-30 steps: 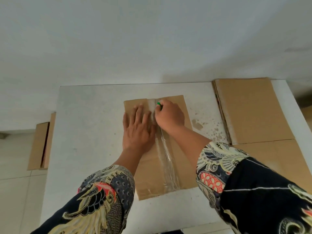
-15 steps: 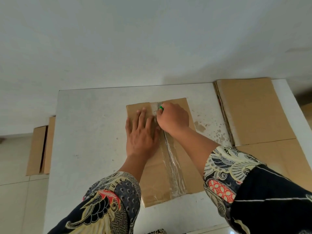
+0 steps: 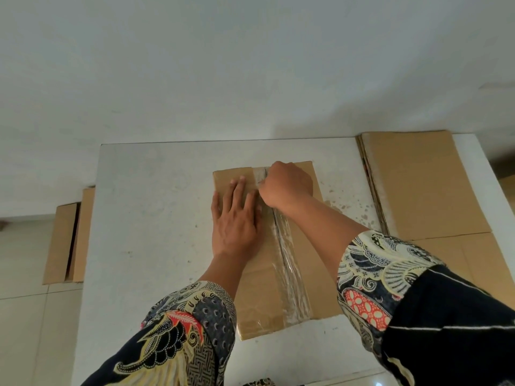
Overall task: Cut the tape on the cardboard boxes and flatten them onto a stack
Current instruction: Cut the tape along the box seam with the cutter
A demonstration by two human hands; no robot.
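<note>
Fingers of my left hand lie spread flat, pinning the box mid-table; my right hand is fisted at the tape seam's far end, tool hidden. Cutting step; next, draw steadily toward me.

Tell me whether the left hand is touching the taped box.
Touching. The head view shows the left hand lying flat, palm down, on the cardboard box, fingers spread beside the tape.
</note>
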